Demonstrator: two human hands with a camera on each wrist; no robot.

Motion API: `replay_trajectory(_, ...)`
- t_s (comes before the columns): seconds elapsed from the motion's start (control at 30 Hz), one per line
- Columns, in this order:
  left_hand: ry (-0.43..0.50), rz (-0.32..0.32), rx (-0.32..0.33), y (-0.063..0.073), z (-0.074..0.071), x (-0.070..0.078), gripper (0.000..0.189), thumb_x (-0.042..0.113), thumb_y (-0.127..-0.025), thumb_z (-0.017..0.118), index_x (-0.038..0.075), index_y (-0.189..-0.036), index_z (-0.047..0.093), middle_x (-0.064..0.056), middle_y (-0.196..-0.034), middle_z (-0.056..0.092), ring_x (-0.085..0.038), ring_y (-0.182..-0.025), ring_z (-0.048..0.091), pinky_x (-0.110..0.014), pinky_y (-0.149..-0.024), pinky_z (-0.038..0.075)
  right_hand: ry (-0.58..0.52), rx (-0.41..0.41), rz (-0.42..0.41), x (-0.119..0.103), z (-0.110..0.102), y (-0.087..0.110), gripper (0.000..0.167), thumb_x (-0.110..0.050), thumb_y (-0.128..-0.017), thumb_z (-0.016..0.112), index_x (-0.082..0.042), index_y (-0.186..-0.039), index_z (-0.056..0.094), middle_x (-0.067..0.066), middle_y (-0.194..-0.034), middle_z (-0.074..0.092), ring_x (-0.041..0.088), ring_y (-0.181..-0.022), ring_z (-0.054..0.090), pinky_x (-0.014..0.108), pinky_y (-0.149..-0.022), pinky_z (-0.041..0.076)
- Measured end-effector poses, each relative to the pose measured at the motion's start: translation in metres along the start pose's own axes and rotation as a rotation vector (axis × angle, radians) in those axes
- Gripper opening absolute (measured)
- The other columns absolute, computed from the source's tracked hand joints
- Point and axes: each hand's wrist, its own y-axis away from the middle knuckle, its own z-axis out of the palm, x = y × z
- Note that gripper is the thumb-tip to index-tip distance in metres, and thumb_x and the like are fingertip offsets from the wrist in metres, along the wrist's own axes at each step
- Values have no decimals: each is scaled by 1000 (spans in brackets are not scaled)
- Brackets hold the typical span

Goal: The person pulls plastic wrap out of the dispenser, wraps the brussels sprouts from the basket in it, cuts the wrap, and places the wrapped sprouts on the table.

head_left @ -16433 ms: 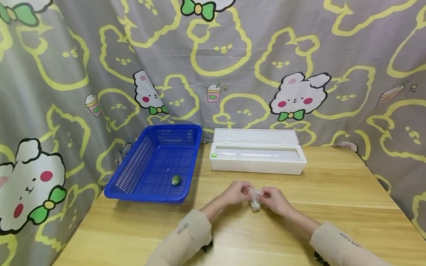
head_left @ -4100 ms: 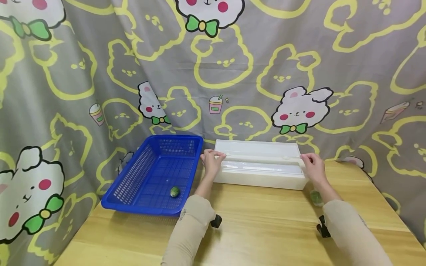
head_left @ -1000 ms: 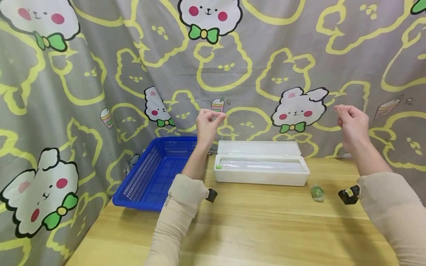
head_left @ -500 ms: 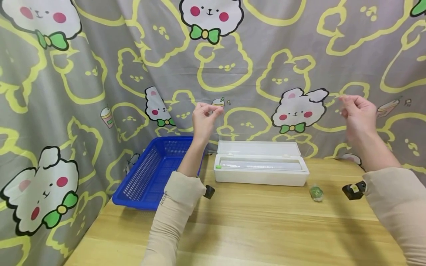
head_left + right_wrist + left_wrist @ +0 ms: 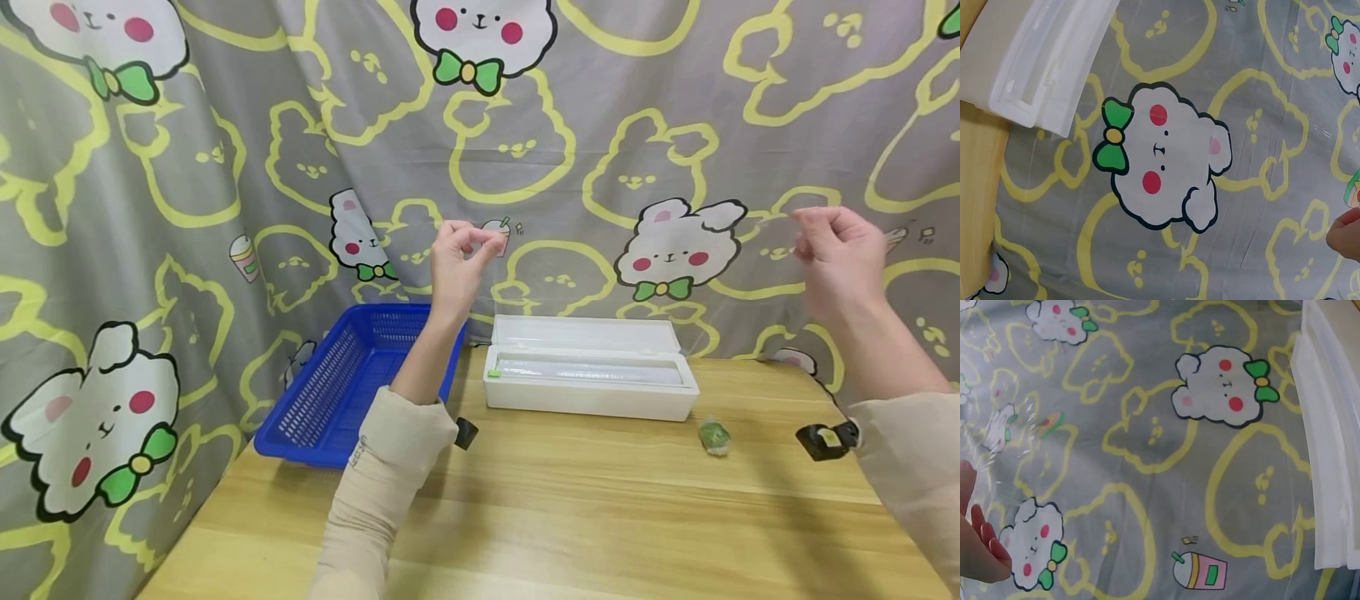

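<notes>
Both hands are raised above and apart in front of the curtain. My left hand (image 5: 457, 267) pinches thumb to forefinger on clear cling film (image 5: 1029, 434), which shows as glints in the left wrist view. On the far right my right hand (image 5: 843, 258) pinches the other side of the film, nearly invisible in the head view. Below them stands a white cling film dispenser (image 5: 592, 396), lid up, a film roll (image 5: 585, 369) inside. A green Brussels sprout (image 5: 714, 437) wrapped in clear film lies right of it.
A blue plastic basket (image 5: 322, 383) stands at the left, partly covered by my left arm. A wood-grain table (image 5: 570, 508) carries everything. The patterned curtain (image 5: 540, 108) hangs right behind the dispenser. Black wrist cameras (image 5: 825, 440) sit under the sleeves.
Earlier, both hands wrapped a sprout in film; later they were at the dispenser's two ends. Over the last second they have risen, and the right hand has moved further right.
</notes>
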Motion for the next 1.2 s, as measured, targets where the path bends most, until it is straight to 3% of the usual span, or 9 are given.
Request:
replay_trajectory(0.1, -62, 63, -33, 8, -4, 1, 14, 8, -77, 71, -5, -78, 68, -3, -78, 52, -24, -78, 45, -24, -74, 32, 27, -5, -16, -1, -4, 10, 8, -1, -77, 67, 6, -76, 64, 6, -70, 59, 11, -64, 53, 16, -59, 45)
replay_trajectory(0.2, -165, 207, -55, 21, -10, 1, 13, 10, -75, 71, -3, -77, 67, -10, -79, 59, -27, -80, 48, -28, -81, 32, 20, -23, -46, -2, -9, 25, 4, 4, -79, 64, 9, -78, 64, 8, -78, 63, 13, -71, 58, 17, -64, 47)
replay_trajectory(0.33, -258, 415, -66, 43, -19, 2, 11, 9, -71, 72, -1, -72, 66, -11, -78, 62, -26, -81, 49, -34, -81, 34, -58, -103, -77, -4, -20, 52, 9, 13, -84, 52, 14, -82, 61, 14, -86, 64, 19, -79, 61, 19, -75, 50)
replay_trajectory(0.43, -235, 537, -98, 62, -27, 1, 11, 9, -72, 72, 1, -70, 64, -12, -80, 63, -27, -83, 51, -36, -78, 37, -132, -244, -118, -4, -32, 73, 16, 18, -87, 41, 20, -86, 57, 19, -89, 64, 24, -86, 61, 24, -85, 47)
replay_trajectory(0.53, -180, 649, -154, 85, -33, -3, 18, 15, -81, 65, 1, -70, 61, -12, -79, 64, -26, -81, 53, -36, -77, 40, -207, -458, -165, -1, -47, 96, 19, 18, -89, 34, 25, -90, 51, 25, -94, 62, 29, -93, 60, 27, -93, 42)
replay_trajectory(0.7, -143, 758, -256, 133, -47, -12, 25, 22, -90, 53, 5, -73, 59, -4, -70, 61, -19, -72, 52, -31, -71, 42, -216, -772, -177, 10, -75, 138, 19, 16, -91, 31, 27, -96, 45, 27, -102, 57, 30, -101, 54, 30, -95, 39)
replay_trajectory(0.9, -119, 758, -482, 177, -65, -26, 17, 22, -88, 56, 10, -78, 62, 4, -74, 62, -13, -78, 54, -24, -77, 42, -130, -933, -166, 27, -106, 179, 21, 19, -89, 30, 27, -102, 45, 27, -106, 56, 29, -102, 52, 29, -90, 41)
replay_trajectory(1.07, -58, 616, -627, 201, -75, -43, 14, 23, -87, 54, 11, -83, 60, 4, -77, 61, -9, -76, 55, -18, -76, 42, 23, -1048, -41, 41, -131, 197, 28, 21, -88, 32, 19, -109, 50, 19, -109, 58, 22, -103, 53, 28, -75, 44)
replay_trajectory(1.2, -62, 479, -723, 218, -82, -56, 7, 19, -87, 57, 13, -85, 60, 4, -77, 61, -5, -72, 54, -14, -74, 41, 95, -1128, 84, 61, -148, 206, 41, 30, -80, 33, 11, -111, 53, 15, -105, 58, 23, -88, 52, 36, -59, 38)
